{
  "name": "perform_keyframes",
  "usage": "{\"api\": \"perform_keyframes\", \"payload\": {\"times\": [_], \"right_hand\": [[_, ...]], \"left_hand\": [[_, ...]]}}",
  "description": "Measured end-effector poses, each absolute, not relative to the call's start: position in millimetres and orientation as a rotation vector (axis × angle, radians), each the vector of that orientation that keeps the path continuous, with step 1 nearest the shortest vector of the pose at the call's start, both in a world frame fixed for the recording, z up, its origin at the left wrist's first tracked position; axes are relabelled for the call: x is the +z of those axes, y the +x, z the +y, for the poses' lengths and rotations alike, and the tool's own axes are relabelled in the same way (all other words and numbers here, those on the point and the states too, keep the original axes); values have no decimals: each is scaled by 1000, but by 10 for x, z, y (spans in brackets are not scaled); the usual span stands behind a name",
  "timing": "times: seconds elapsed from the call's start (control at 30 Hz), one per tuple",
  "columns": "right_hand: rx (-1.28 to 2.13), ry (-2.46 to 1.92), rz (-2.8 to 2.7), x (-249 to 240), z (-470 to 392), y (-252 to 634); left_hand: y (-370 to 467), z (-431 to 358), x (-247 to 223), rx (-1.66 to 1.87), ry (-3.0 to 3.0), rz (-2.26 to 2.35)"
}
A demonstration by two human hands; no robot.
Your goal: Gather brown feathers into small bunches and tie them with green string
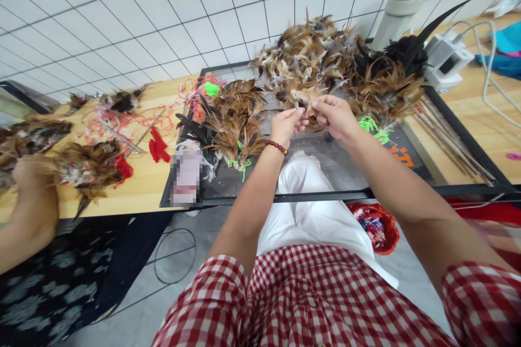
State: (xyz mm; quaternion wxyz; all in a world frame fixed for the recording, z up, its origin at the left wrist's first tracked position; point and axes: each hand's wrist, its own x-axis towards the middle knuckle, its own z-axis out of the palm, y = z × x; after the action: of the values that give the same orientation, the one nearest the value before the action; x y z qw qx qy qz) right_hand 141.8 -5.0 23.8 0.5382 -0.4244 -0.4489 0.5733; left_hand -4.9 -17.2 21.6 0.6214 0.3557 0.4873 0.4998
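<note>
By the left hand point(286, 126) and right hand point(337, 114), feathers point(307, 98) are pinched in a closed fingertip grip, apparently for fine control, above the tray point(317, 196). The pile point(311, 54) is placed just behind, presumably for short reach.

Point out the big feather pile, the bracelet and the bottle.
Big feather pile point(307, 57): head view, middle of the heap.
Bracelet point(277, 146): head view, beads across the left wrist.
Bottle point(394, 21): head view, body below the lid.
</note>
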Motion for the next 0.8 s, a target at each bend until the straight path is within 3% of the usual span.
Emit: {"api": "perform_keyframes", "payload": {"times": [0.43, 0.8], "right_hand": [[1405, -973, -1134, 206, -46, 1410], [1106, -1112, -1267, 225, 122, 1649]], "left_hand": [[-13, -131, 121, 1121, 1265, 1267], [-93, -23, -24, 1031, 1412, 1389]]}}
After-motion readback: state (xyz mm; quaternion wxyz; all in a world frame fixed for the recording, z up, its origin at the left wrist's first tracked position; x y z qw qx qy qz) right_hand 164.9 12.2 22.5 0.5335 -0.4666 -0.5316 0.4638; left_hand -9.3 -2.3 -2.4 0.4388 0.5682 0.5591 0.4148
